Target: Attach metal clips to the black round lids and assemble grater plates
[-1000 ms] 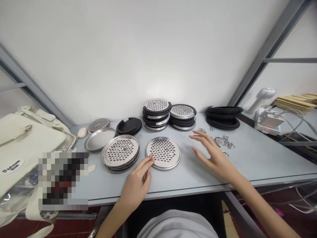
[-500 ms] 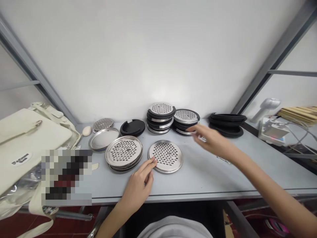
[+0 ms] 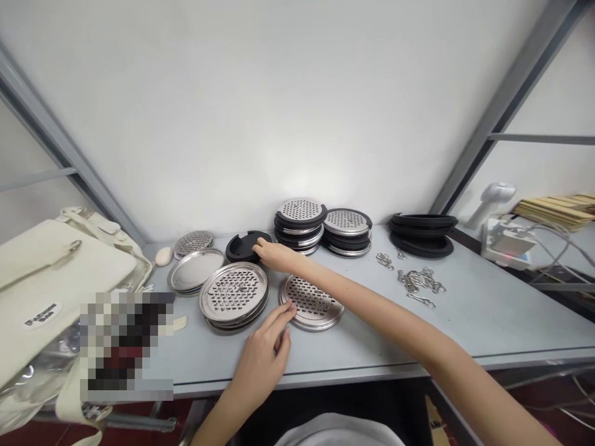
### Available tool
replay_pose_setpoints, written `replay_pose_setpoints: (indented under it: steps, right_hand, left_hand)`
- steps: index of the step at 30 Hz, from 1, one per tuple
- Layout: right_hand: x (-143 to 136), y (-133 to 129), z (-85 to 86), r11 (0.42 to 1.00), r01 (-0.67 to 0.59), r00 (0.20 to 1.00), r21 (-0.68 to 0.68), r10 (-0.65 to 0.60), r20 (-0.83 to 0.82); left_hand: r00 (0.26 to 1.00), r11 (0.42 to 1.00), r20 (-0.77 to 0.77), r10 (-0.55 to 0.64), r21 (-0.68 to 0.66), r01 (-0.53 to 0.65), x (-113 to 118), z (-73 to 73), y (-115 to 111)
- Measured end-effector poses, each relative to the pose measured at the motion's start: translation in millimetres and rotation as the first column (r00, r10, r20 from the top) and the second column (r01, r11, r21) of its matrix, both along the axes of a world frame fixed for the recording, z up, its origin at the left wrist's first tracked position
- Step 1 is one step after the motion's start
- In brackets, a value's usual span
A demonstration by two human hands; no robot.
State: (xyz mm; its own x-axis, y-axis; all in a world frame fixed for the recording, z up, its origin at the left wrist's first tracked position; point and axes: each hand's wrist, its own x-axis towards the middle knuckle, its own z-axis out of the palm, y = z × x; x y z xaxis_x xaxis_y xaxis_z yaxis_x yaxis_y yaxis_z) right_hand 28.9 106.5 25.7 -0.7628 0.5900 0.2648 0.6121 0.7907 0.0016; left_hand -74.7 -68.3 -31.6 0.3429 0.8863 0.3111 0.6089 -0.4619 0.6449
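Observation:
A round metal plate with slots (image 3: 312,303) lies on the grey table, and the fingertips of my left hand (image 3: 268,347) rest on its left edge, fingers together. My right hand (image 3: 274,255) reaches across to the black round piece with a notch (image 3: 244,246), its fingers closed on that piece's right rim. Just left of my left hand sits a stack of slotted metal plates (image 3: 233,291). Behind it is a stack of plain metal plates (image 3: 196,271). My right forearm passes over the slotted plate and hides part of it.
Two stacks of black rings and slotted plates (image 3: 301,210) (image 3: 347,222) stand near the wall. Black rings (image 3: 421,238) and metal clips (image 3: 418,280) lie to the right, beyond them a white device (image 3: 511,238). A cream bag (image 3: 60,279) occupies the left.
My right hand has moved left from beside the right-hand stack to the black notched piece, uncovering the metal clips. My left hand stays at the slotted plate. The view has shifted slightly.

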Motion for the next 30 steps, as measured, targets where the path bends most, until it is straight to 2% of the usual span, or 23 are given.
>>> replay_pose_setpoints:
  steps: [3,7,11,13,15,16,17,19,20,23,25,27,28,30]
  right_hand:
    - [2,5,4.4,1.000,-0.005,0.999,0.007,0.005,-0.034]
    - [20,-6,24.4,1.000,-0.020,0.993,0.020,0.022,-0.115]
    - [45,-47,44.8,0.993,-0.119,0.955,-0.022,0.109,-0.277]
    - [58,-78,47.2,0.992,-0.111,0.946,-0.058,0.087,-0.313]
    - [72,-111,41.2,0.995,-0.047,0.957,-0.090,0.019,-0.290]
    - [79,-128,35.1,0.996,-0.009,0.960,-0.086,-0.015,-0.279]
    - [85,-144,27.5,0.997,0.000,0.966,-0.075,-0.019,-0.256]
    - [97,-173,9.6,1.000,0.006,0.979,-0.010,-0.008,-0.203]
    - [102,-184,0.5,1.000,-0.006,0.985,0.012,0.008,-0.174]
    - [114,-207,-22.7,0.999,-0.009,0.987,0.043,0.016,-0.162]
    - [120,-209,-33.3,0.998,0.024,0.983,0.063,-0.012,-0.183]
    - [126,-202,-40.4,0.993,0.077,0.966,0.091,-0.051,-0.252]
    - [129,-196,-42.9,0.984,0.149,0.939,0.099,-0.110,-0.327]
    - [139,-180,-46.4,0.953,0.304,0.860,-0.018,-0.282,-0.425]
  left_hand:
    - [1.000,1.000,-0.005,-0.001,-0.001,0.001,0,-0.9,1]
    - [1.000,1.000,0.001,-0.015,-0.017,0.015,1,-0.2,0]
    - [0.999,0.999,0.036,0.006,-0.033,-0.005,1,3.8,-3]
    - [0.991,0.997,0.127,0.045,-0.069,-0.037,-1,4.2,-5]
    - [0.952,0.985,0.304,0.044,-0.173,0.010,-3,1.4,-6]
    - [0.904,0.970,0.428,0.018,-0.225,0.088,-4,-1.0,-7]
    - [0.830,0.944,0.558,-0.007,-0.269,0.189,-4,-3.8,-8]
    - [0.690,0.883,0.721,0.068,-0.365,0.295,-3,-8.3,-10]
    - [0.649,0.865,0.742,0.166,-0.426,0.266,-2,-9.3,-12]
    - [0.607,0.770,0.664,0.435,-0.625,0.132,4,-7.7,-19]
    - [0.607,0.736,0.636,0.477,-0.666,0.119,6,-5.7,-21]
    - [0.614,0.745,0.645,0.455,-0.653,0.134,6,-5.1,-21]
    - [0.617,0.752,0.648,0.446,-0.645,0.134,5,-5.3,-21]
    - [0.624,0.747,0.638,0.452,-0.652,0.125,2,-5.9,-19]
